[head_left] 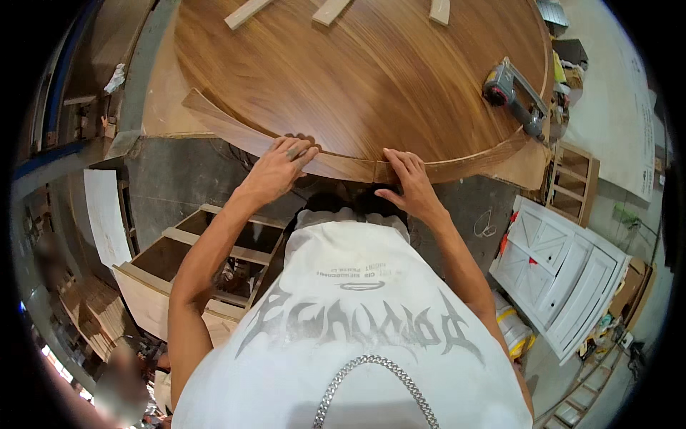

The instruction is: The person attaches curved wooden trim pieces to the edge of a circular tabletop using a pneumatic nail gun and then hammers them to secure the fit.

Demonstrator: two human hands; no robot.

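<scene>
A large round wooden tabletop [357,64] with a dark veneered face fills the upper middle. A thin curved wooden edge strip [229,129] runs along its near rim and stands off from the rim at the left end. My left hand [280,166] presses flat on this strip at the rim, fingers spread, a ring on one finger. My right hand [409,182] presses on the strip just right of a joint in the strip [374,171], fingers together and bent over the edge. Neither hand holds a tool.
A grey power tool [511,96] lies on the tabletop at the right. Three short wood blocks [329,11] lie at its far side. An open wooden cabinet box [207,250] stands lower left, white panelled doors [557,272] lower right, a yellow-lidded bucket [513,329] by my right side.
</scene>
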